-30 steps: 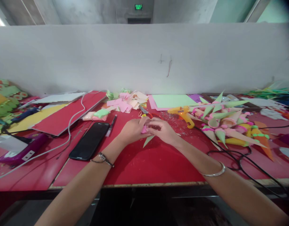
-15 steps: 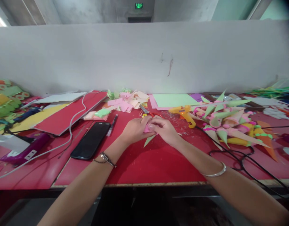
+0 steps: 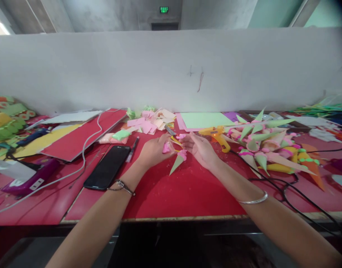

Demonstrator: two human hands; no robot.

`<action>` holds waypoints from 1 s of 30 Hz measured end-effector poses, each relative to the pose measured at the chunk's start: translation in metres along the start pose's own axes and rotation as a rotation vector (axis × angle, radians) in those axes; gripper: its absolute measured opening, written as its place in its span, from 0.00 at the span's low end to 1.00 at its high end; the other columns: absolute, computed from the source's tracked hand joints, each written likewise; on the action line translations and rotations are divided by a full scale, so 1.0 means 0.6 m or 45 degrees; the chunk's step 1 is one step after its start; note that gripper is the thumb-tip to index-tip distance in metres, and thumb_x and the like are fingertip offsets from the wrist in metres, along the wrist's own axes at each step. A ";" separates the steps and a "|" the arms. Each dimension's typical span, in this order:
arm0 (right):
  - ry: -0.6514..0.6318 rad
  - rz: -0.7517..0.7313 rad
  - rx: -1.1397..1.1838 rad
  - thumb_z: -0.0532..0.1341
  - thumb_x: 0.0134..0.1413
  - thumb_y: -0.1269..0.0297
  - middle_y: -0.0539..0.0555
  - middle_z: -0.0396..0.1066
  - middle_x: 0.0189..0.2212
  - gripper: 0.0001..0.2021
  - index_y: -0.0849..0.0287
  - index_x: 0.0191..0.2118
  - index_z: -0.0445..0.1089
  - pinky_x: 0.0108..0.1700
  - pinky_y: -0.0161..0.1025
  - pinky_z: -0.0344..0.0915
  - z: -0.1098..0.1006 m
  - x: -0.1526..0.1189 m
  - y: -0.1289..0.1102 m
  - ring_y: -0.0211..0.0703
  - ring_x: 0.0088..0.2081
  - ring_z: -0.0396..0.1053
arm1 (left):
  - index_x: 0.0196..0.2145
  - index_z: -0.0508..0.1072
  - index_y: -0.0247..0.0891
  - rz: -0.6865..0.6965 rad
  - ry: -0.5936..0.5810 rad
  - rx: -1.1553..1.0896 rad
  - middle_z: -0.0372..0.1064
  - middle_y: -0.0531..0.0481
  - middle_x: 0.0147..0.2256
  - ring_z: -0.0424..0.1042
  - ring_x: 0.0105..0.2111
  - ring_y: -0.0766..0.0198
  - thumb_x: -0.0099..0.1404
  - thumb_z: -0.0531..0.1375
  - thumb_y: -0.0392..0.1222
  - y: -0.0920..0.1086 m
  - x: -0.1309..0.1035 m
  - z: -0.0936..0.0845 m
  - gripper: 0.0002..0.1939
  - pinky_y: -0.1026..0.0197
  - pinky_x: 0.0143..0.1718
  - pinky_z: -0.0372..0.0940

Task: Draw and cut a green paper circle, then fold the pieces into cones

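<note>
My left hand [image 3: 154, 152] is closed around a small packet of pink clay [image 3: 167, 147], which looks wrapped in clear film. Facing it across a short gap is my right hand [image 3: 201, 152], its fingers curved and a small bit of pink clay [image 3: 181, 137] at the fingertips. Between and below the hands, a pale green paper cone [image 3: 177, 164] lies on the red table, point toward me, with pink clay around its wide end. Scissors [image 3: 170, 130] with yellow on the handles lie just behind the hands, partly hidden.
A yellow glue gun [image 3: 215, 134] and a pile of decorated paper cones [image 3: 267, 143] lie right, with black cables [image 3: 282, 182] in front. A phone [image 3: 107, 167], pen [image 3: 132, 149] and clay packets [image 3: 115, 137] are left. Paper pieces [image 3: 148, 121] and green sheets [image 3: 206, 121] lie behind.
My hands have moved apart, the left slightly left and the right slightly right. The pink clay packet stays in my left hand. The cone's pink end now shows between them.
</note>
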State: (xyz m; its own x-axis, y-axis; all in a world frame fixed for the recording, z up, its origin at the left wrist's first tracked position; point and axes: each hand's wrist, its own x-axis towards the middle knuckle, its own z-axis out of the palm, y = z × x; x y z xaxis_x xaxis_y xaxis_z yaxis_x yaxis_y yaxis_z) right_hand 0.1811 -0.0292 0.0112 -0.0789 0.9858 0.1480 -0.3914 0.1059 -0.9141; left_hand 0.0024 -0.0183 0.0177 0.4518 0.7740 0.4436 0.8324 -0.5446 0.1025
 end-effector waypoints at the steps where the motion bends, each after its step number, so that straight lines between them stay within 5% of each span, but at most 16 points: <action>1: -0.006 0.013 0.004 0.64 0.40 0.53 0.50 0.73 0.26 0.12 0.57 0.26 0.74 0.31 0.33 0.65 0.000 -0.001 0.000 0.34 0.27 0.69 | 0.49 0.60 0.37 -0.015 0.000 0.003 0.72 0.45 0.34 0.72 0.34 0.55 0.56 0.56 0.53 0.000 0.000 -0.001 0.27 0.61 0.30 0.62; 14: -0.081 0.014 0.080 0.68 0.35 0.69 0.44 0.71 0.23 0.07 0.55 0.26 0.72 0.31 0.26 0.64 0.002 -0.003 -0.005 0.28 0.27 0.67 | 0.48 0.61 0.37 -0.204 -0.008 0.033 0.71 0.42 0.36 0.72 0.35 0.53 0.57 0.54 0.52 0.001 0.003 -0.009 0.23 0.59 0.32 0.63; 25: 0.014 -0.003 0.093 0.69 0.32 0.64 0.49 0.74 0.28 0.06 0.56 0.23 0.75 0.45 0.36 0.64 0.004 0.001 -0.006 0.33 0.33 0.69 | 0.52 0.57 0.36 -0.337 -0.125 0.189 0.71 0.42 0.36 0.72 0.37 0.52 0.58 0.52 0.57 -0.020 0.004 -0.001 0.29 0.60 0.33 0.63; 30: -0.022 0.036 -0.010 0.68 0.32 0.67 0.48 0.72 0.26 0.07 0.57 0.25 0.74 0.36 0.34 0.65 0.001 -0.002 -0.008 0.32 0.30 0.67 | 0.53 0.55 0.36 -0.392 -0.201 0.206 0.71 0.40 0.37 0.71 0.39 0.52 0.58 0.51 0.58 -0.022 0.006 -0.001 0.31 0.60 0.34 0.62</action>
State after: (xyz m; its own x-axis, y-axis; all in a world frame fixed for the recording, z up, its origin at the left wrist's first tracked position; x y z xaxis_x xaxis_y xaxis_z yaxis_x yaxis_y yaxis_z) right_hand 0.1827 -0.0308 0.0156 -0.1055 0.9861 0.1280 -0.3817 0.0787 -0.9209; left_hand -0.0073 -0.0085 0.0184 0.2060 0.9406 0.2698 0.9710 -0.2306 0.0624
